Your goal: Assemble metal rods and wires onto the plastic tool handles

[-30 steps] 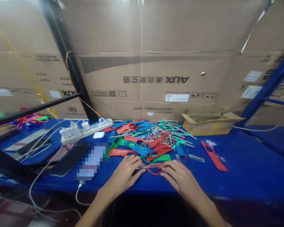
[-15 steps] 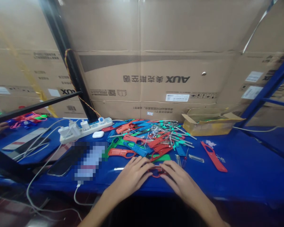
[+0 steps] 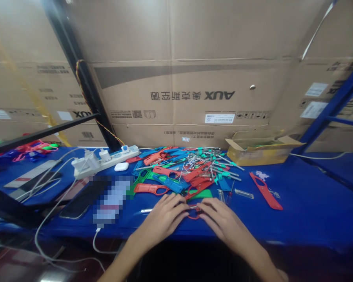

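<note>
Red casing (image 3: 193,217), just one, sits at the front of the surface (image 3: 317,207), gripped by left hand (image 3: 171,211) and right hand (image 3: 219,215). Two clear pieces (image 3: 244,194) and one red shell (image 3: 265,192) lie rightward. The left hand is nearer the right than a second ago.

A wall of brown cardboard (image 3: 129,43), creased and printed upside down, fills the back through twelve o'clock. A black post (image 3: 86,88) leans at ten; yellow tape (image 3: 32,94) runs down between nine and ten. A blue frame (image 3: 339,94) slants between two and three. The blue worktop (image 3: 308,207) reaches four o'clock. Dark reddish floor (image 3: 14,260) shows at eight, catching white glare.
</note>
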Tool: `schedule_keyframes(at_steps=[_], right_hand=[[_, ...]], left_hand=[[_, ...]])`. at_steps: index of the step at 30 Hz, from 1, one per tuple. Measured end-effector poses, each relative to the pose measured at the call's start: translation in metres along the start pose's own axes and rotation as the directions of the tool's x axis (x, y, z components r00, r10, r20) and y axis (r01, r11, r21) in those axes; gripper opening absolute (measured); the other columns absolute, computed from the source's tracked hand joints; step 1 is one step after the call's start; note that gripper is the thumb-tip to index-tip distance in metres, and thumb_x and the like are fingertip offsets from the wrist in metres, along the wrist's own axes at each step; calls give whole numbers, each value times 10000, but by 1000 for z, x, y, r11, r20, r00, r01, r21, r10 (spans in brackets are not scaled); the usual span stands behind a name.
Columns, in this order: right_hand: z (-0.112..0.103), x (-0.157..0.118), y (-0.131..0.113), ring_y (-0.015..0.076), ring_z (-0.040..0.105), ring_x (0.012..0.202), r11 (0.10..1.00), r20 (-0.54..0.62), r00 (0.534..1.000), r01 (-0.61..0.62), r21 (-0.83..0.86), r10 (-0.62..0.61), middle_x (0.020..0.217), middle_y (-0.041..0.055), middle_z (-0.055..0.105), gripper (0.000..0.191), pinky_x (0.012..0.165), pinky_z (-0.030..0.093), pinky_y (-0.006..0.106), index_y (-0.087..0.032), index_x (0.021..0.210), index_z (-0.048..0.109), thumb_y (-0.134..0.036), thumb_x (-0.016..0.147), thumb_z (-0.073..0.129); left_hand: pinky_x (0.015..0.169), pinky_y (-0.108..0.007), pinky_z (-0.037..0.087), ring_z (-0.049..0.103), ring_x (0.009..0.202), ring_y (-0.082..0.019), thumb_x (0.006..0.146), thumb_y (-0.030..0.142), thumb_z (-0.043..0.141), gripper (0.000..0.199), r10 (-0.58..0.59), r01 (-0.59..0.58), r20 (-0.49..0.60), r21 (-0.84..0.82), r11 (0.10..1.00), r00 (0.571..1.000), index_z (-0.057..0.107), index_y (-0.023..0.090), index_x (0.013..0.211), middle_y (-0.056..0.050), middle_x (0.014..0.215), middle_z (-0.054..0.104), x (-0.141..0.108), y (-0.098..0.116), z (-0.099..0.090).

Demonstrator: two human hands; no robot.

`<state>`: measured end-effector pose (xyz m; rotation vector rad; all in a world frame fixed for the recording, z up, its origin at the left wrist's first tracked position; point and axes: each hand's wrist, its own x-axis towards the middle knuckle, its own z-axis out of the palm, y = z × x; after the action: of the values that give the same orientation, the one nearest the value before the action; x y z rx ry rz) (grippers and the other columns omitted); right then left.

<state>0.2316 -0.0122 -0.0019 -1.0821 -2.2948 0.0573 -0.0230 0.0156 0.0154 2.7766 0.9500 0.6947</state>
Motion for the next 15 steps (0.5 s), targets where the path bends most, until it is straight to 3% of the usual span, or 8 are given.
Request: schedule_keyframes(at_steps=[9,15], right_hand=[[-1,2,-1,232,691,1015,1000,7,1000,-3,-13,3,1145,94,694,241,894,606,387,-236,1222,677,-244,1056,502],[0,0,0,248,685,1060,999,2,1000,2,-34,-2,1191,100,701,271,938,597,426,-225,1297,630,-256,1057,507]], left_hand=[[935,-385,503,628,1051,-232,1080,271,505,184,-4,4,-29,4,1000,1000,654,224,1177,-69,1147,670,1,0,1],[932,-390,504,629,1050,-232,1075,268,516,189,9,-8,-28,26,1000,1000,673,228,1173,-66,1148,667,1,0,1]])
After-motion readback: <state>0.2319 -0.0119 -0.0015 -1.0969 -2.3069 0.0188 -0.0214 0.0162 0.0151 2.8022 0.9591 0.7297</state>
